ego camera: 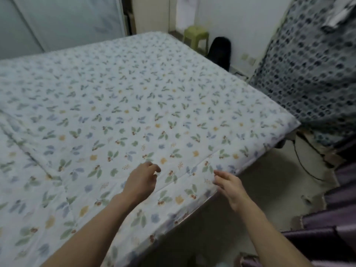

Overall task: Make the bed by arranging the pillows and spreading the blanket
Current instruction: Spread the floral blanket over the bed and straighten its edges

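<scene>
At the far left, pale sliding wardrobe doors (57,22) are seen behind the bed (192,216), whose near edge runs diagonally from the lower middle up to the right. The bed is covered almost fully by a white blanket (119,97) printed with small green leaves, blue leaves, yellow flowers and red berries. The blanket is spread flat over most of the surface; on the left side a folded edge (38,160) is seen as a diagonal ridge, with another layer of the same fabric below it. No pillow is shown in the view. Near the lower middle, the left hand (141,182) is held over the blanket, close to its near edge; its fingers (154,167) are loosely curled and nothing is held by them. It cannot be told whether the blanket is touched by this hand. Just to the right, the right hand (229,185) is held at the edge of the bed, with fingers fairly straight and relaxed, and their tips are near the blanket's border without gripping it. Beyond the far corner of the bed, a green plastic stool (195,38) and a black object (219,52) are placed against the white wall. At the right, a dark patterned fabric (308,74) hangs down, and purple cloth (331,218) lies on the floor (260,189).
</scene>
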The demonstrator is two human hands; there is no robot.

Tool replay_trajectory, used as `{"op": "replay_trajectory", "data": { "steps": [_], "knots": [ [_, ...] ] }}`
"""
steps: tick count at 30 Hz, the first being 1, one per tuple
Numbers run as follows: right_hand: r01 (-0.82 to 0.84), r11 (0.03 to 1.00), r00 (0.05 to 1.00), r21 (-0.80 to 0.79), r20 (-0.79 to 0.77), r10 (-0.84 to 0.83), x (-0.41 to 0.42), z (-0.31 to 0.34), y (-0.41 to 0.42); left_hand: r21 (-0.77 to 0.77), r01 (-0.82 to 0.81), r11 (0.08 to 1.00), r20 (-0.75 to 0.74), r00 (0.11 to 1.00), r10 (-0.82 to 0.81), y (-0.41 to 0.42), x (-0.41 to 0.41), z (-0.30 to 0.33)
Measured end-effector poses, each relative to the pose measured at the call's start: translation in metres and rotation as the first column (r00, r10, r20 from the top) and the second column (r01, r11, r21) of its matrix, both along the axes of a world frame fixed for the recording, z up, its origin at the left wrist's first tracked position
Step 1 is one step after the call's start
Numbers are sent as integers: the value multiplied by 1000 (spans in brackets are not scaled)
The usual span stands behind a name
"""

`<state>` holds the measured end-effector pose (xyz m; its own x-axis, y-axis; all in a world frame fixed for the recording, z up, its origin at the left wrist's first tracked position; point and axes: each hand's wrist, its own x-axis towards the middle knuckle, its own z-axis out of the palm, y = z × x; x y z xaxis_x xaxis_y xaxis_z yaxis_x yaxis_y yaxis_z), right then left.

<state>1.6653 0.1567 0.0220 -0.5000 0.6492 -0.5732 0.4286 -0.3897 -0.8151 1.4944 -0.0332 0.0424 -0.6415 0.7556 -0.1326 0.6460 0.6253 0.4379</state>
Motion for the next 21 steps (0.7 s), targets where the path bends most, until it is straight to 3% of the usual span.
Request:
{"op": "replay_trajectory", "data": {
  "steps": [5, 13, 21],
  "knots": [
    [47, 989, 985, 139, -169, -23, 9, 62, 65, 155, 25, 988, -67, 998, -15, 77, -9, 57],
    [89, 942, 950, 323, -313, 18, 59, 131, 200, 313, 76, 947, -62, 996, -60, 232, 21, 106],
    [271, 871, 904, 410, -419, -85, 126, 185, 333, 478, 208, 853, -61, 977, -204, 402, 76, 156]
  ]
}}
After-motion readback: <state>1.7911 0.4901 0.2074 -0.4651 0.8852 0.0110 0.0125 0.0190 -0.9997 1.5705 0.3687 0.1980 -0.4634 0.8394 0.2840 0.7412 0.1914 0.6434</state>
